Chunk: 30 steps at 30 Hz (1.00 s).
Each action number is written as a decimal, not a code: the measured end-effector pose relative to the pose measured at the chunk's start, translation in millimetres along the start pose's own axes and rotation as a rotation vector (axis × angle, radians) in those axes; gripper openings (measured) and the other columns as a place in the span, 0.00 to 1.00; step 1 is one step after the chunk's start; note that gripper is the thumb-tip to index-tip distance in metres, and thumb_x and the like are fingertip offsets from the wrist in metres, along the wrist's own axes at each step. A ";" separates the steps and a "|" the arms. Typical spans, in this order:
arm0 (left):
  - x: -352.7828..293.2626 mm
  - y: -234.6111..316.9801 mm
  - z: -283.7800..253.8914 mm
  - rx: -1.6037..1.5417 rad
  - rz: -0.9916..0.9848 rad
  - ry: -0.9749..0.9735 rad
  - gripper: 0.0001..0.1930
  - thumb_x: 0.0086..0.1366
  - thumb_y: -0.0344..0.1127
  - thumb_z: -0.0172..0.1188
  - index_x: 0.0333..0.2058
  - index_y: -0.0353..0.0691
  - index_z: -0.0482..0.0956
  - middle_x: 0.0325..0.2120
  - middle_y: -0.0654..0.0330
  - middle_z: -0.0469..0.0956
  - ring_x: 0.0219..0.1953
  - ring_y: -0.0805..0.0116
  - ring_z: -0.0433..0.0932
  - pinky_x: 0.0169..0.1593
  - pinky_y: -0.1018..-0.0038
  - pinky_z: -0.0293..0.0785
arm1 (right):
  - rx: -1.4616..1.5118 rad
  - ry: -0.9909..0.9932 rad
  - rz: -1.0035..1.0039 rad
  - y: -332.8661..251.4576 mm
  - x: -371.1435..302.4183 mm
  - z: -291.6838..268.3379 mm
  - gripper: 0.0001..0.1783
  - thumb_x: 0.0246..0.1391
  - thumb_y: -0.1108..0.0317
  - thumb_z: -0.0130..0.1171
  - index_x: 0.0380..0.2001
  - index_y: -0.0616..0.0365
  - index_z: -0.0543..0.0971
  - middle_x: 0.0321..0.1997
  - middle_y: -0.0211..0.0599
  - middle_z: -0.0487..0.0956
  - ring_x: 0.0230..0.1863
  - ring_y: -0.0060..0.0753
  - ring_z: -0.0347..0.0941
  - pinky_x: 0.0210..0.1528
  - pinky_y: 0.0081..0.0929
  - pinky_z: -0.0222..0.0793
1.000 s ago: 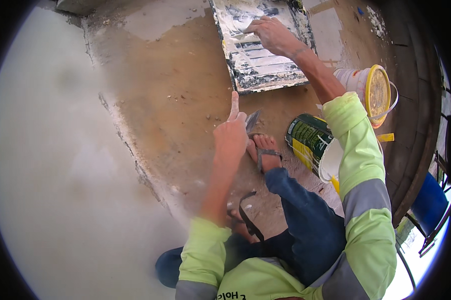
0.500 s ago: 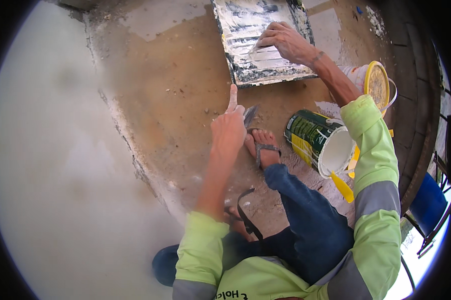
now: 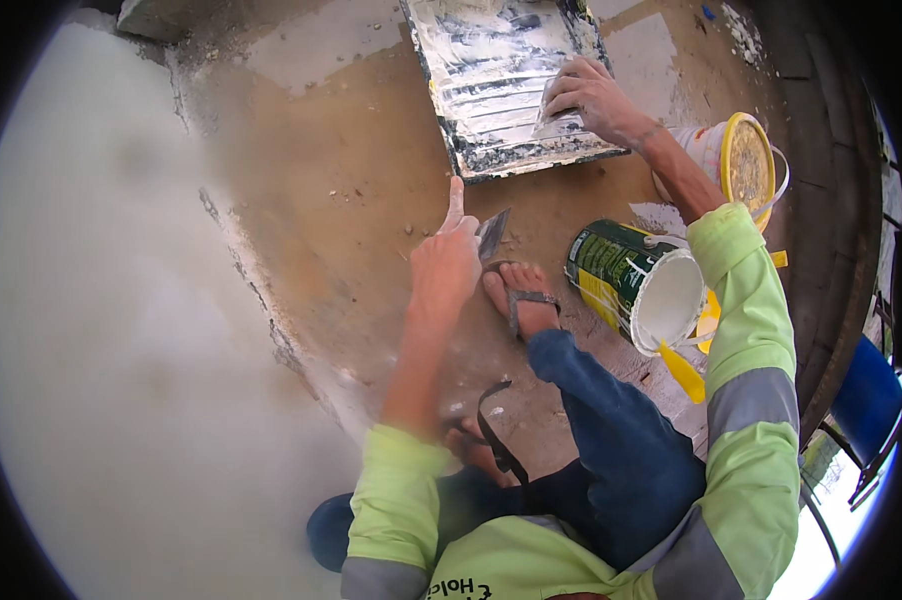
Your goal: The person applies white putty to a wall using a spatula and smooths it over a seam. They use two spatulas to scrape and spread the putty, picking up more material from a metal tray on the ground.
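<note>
White-smeared tray (image 3: 521, 163): my right hand (image 3: 593, 102) pinches pale blade (image 3: 553, 110) toward near right corner; left hand (image 3: 445, 262) closed on metal scraper (image 3: 492, 236) (index straight, probably for steadiness).

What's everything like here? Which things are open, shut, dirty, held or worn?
Black tray: smeared with white paste
Left hand: closed on a metal scraper, index finger stretched out
Right hand: closed on a flat scraper, mostly hidden by the fingers
Green bucket: open, whitish inside
White bucket: covered, its yellow-rimmed lid stained brownish
Sandal: worn
Sleeves: pushed up, forearms bare
</note>
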<state>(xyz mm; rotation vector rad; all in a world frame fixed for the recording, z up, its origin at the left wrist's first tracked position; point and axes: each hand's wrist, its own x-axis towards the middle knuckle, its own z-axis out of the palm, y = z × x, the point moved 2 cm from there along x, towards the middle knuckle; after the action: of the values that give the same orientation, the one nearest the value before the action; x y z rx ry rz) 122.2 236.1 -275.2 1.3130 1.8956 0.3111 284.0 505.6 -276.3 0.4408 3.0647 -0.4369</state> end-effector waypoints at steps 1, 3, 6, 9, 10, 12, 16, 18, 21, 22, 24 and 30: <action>1.3 -3.9 4.9 0.011 0.011 0.007 0.07 0.63 0.34 0.55 0.33 0.36 0.72 0.68 0.63 0.53 0.40 0.44 0.79 0.39 0.52 0.74 | 0.047 0.036 0.107 6.1 -3.1 -2.5 0.22 0.42 0.80 0.50 0.34 0.44 0.86 0.44 0.18 0.81 0.53 0.32 0.66 0.66 0.34 0.51; -0.1 -22.1 4.2 -0.191 0.205 0.345 0.07 0.65 0.33 0.54 0.37 0.37 0.76 0.52 0.56 0.76 0.31 0.53 0.81 0.34 0.61 0.77 | 0.119 0.064 0.177 1.8 3.1 -16.9 0.24 0.44 0.83 0.48 0.38 0.48 0.86 0.47 0.25 0.81 0.54 0.33 0.68 0.65 0.33 0.55; -0.3 -20.3 -28.9 -0.948 -0.144 0.028 0.10 0.70 0.36 0.51 0.45 0.38 0.76 0.40 0.60 0.80 0.31 0.70 0.80 0.31 0.73 0.77 | 0.944 0.196 0.296 -31.4 1.0 -51.3 0.19 0.57 0.81 0.45 0.46 0.60 0.82 0.51 0.38 0.79 0.55 0.31 0.71 0.62 0.27 0.63; 6.5 1.1 -50.9 -1.216 -0.031 0.118 0.13 0.72 0.37 0.49 0.49 0.38 0.73 0.34 0.65 0.76 0.31 0.80 0.76 0.29 0.80 0.74 | 1.132 0.404 0.242 -63.4 -17.1 -89.5 0.16 0.61 0.79 0.46 0.46 0.62 0.81 0.52 0.37 0.79 0.57 0.30 0.71 0.63 0.26 0.62; 5.1 9.4 -59.1 -1.208 -0.019 0.127 0.13 0.72 0.37 0.49 0.49 0.38 0.73 0.34 0.65 0.76 0.31 0.80 0.76 0.29 0.80 0.74 | 1.134 0.487 0.208 -77.1 -19.2 -98.1 0.16 0.61 0.79 0.46 0.46 0.62 0.81 0.53 0.38 0.79 0.58 0.32 0.70 0.64 0.29 0.61; -1.7 24.9 -76.8 -1.335 0.062 0.207 0.14 0.72 0.37 0.48 0.53 0.39 0.68 0.35 0.64 0.78 0.32 0.78 0.77 0.29 0.80 0.72 | 1.213 0.549 0.075 -109.7 -15.4 -108.4 0.16 0.60 0.79 0.46 0.46 0.62 0.81 0.53 0.38 0.79 0.59 0.34 0.69 0.65 0.31 0.60; -15.7 65.4 -93.0 -1.434 0.180 0.243 0.15 0.73 0.36 0.48 0.55 0.39 0.66 0.36 0.64 0.77 0.32 0.79 0.76 0.28 0.81 0.71 | 1.197 0.606 -0.079 -138.6 -24.0 -117.2 0.17 0.53 0.78 0.49 0.43 0.60 0.83 0.51 0.38 0.80 0.61 0.39 0.67 0.66 0.36 0.57; -26.2 73.2 -100.9 -1.426 0.206 0.310 0.17 0.72 0.36 0.50 0.56 0.37 0.67 0.34 0.65 0.76 0.30 0.81 0.73 0.29 0.82 0.70 | 1.007 0.638 -0.077 -147.6 -22.4 -121.9 0.18 0.46 0.79 0.50 0.39 0.59 0.85 0.48 0.38 0.82 0.58 0.38 0.68 0.65 0.35 0.58; -41.6 82.9 -105.8 -1.386 0.225 0.354 0.17 0.71 0.36 0.50 0.56 0.37 0.67 0.34 0.65 0.76 0.29 0.82 0.72 0.29 0.83 0.68 | 0.842 0.680 -0.105 -147.5 -20.0 -121.9 0.21 0.44 0.83 0.49 0.39 0.59 0.85 0.47 0.36 0.82 0.58 0.37 0.68 0.64 0.35 0.58; -45.7 84.4 -107.5 -1.379 0.229 0.357 0.17 0.71 0.36 0.50 0.56 0.37 0.67 0.34 0.65 0.76 0.29 0.82 0.72 0.29 0.83 0.68 | 0.844 0.687 -0.110 -149.9 -18.9 -122.2 0.21 0.44 0.83 0.49 0.39 0.59 0.85 0.47 0.36 0.82 0.58 0.37 0.68 0.64 0.35 0.58; -53.8 88.3 -111.3 -1.322 0.269 0.396 0.18 0.71 0.35 0.50 0.56 0.36 0.67 0.34 0.66 0.76 0.29 0.83 0.71 0.29 0.83 0.67 | 0.813 0.750 -0.078 -154.0 -18.5 -125.0 0.24 0.42 0.88 0.47 0.39 0.58 0.85 0.47 0.34 0.83 0.58 0.37 0.68 0.63 0.34 0.59; -78.2 99.4 -120.5 -1.308 0.304 0.388 0.17 0.72 0.33 0.49 0.56 0.37 0.68 0.34 0.68 0.76 0.30 0.85 0.70 0.29 0.84 0.66 | 0.537 0.842 -0.042 -169.5 -25.2 -150.3 0.24 0.42 0.90 0.51 0.38 0.54 0.86 0.46 0.29 0.83 0.55 0.36 0.69 0.62 0.34 0.61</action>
<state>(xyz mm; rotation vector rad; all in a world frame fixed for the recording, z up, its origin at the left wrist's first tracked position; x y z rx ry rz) 114.5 238.3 -100.7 0.5918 1.2211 1.7008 264.8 384.0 -84.5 0.7236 3.6986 -1.4171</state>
